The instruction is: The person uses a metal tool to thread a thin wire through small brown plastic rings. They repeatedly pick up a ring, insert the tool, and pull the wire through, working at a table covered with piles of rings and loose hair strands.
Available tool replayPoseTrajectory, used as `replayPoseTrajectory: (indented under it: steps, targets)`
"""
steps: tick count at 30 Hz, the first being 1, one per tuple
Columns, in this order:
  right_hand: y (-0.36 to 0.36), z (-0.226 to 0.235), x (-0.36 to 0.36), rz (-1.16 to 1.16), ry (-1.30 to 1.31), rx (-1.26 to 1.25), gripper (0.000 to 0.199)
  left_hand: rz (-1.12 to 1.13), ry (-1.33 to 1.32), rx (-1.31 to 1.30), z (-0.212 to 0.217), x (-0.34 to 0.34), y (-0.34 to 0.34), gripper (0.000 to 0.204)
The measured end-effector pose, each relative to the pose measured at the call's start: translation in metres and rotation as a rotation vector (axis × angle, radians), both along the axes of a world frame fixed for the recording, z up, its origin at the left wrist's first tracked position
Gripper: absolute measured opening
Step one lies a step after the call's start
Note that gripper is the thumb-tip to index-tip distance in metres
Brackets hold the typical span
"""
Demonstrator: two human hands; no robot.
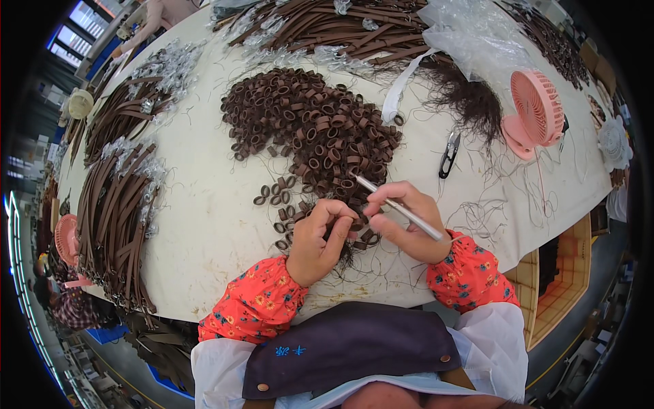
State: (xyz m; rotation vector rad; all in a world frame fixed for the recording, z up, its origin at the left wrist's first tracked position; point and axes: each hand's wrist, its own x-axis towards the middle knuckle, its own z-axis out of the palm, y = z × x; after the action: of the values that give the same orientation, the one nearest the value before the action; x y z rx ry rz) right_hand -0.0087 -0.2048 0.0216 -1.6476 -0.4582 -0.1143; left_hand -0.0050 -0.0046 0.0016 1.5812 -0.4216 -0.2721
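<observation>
At the far left of the cream cloth-covered bench (pixel 204 225), long dark brown leather straps (pixel 112 225) lie in a bundle, their ends wrapped in clear plastic. Toward the middle, a wide heap of small dark brown leather loops (pixel 313 126) spreads across the cloth, with a few strays trailing down toward the hands. The left hand (pixel 319 238) rests just below that heap, its fingers (pixel 337 211) curled tight and pinching one small brown leather loop (pixel 355 219) at their tips. Just beside it, the right hand (pixel 409 221) grips a slim silver metal tool (pixel 398 208) like a pen; its point lies up-left against the heap's edge, above the pinched loop. Further right lie black thread snips (pixel 449 154), and beyond them stands a small pink desk fan (pixel 535 112), among loose threads.
</observation>
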Motion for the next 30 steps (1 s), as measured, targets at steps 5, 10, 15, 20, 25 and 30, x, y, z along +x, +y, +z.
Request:
replayPoseTrajectory:
  steps: [5, 10, 15, 20, 25, 30]
  targets:
    - [0.002, -0.004, 0.000, -0.074, -0.217, -0.254, 0.033, 0.015, 0.040, -0.106, -0.002, 0.000, -0.003, 0.013]
    - [-0.001, -0.002, 0.006, -0.107, -0.431, -0.298, 0.035, -0.106, 0.291, -0.133, 0.004, 0.010, 0.004, 0.012]
    - [0.001, -0.001, 0.005, -0.097, -0.463, -0.292, 0.035, -0.054, 0.159, -0.119, -0.004, 0.010, 0.002, 0.010]
    - [0.002, -0.004, 0.004, -0.087, -0.474, -0.292, 0.035, -0.115, 0.276, -0.245, -0.002, 0.005, -0.001, 0.010]
    - [0.004, -0.005, 0.002, -0.061, -0.408, -0.271, 0.035, -0.045, 0.226, -0.216, -0.004, 0.000, -0.005, 0.009]
    - [0.002, -0.002, -0.009, -0.083, 0.035, -0.054, 0.018, 0.015, 0.147, -0.135, -0.002, 0.002, -0.003, 0.008]
